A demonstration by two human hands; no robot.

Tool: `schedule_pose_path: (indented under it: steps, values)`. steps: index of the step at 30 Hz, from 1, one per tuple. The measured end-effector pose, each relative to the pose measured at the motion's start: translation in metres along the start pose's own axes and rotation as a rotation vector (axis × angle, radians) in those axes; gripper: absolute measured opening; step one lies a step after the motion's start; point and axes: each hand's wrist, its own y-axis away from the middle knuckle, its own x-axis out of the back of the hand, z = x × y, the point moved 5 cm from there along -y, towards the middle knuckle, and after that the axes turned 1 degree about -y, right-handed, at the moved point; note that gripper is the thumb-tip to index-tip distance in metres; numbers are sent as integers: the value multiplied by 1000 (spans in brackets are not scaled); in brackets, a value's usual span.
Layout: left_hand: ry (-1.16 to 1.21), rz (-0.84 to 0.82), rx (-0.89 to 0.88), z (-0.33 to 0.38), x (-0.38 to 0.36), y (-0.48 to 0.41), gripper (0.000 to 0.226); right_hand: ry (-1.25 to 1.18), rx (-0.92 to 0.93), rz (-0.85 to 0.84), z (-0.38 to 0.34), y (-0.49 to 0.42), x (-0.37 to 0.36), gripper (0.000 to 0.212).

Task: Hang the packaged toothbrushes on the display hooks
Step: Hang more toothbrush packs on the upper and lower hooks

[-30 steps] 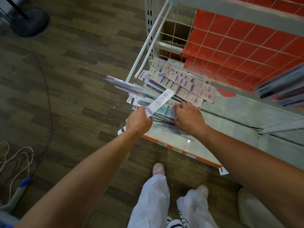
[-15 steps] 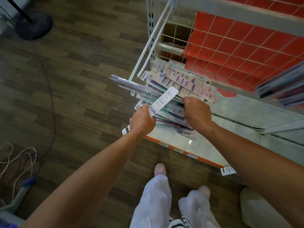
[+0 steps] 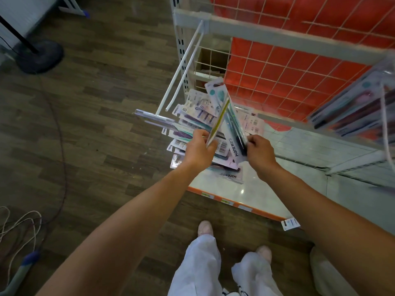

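— Wood-plank floor (image 3: 96, 124), glossy white shelf (image 3: 245, 195). What lies on it?
— A loose pile of flat toothbrush packs (image 3: 198, 116), under a bare white wire hook (image 3: 181, 69).
— And the hands?
— Her left hand (image 3: 197, 149) grips a thin pack (image 3: 220, 118) edge-on. The right hand (image 3: 259, 151) pinches the bottom of a clear blister pack (image 3: 233, 129), tilted up over the pile.

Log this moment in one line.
left hand: grips edge-on pack | right hand: pinches teal pack | both packs above pile on shelf | hook: bare
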Motion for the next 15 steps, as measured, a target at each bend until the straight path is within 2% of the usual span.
schedule_pose_path:
  steps: [4,8,15]
  values:
    - [238,14,84,23,-8,7,26,-290,-33,6,-4,8,13,34]
    - [428,-33,96,41,-13,18,28,-468,-44,-5,-10,18,29,29]
    - [406,-110,122,63,-22,44,40,-489,-2,66,-21,38,69,32]
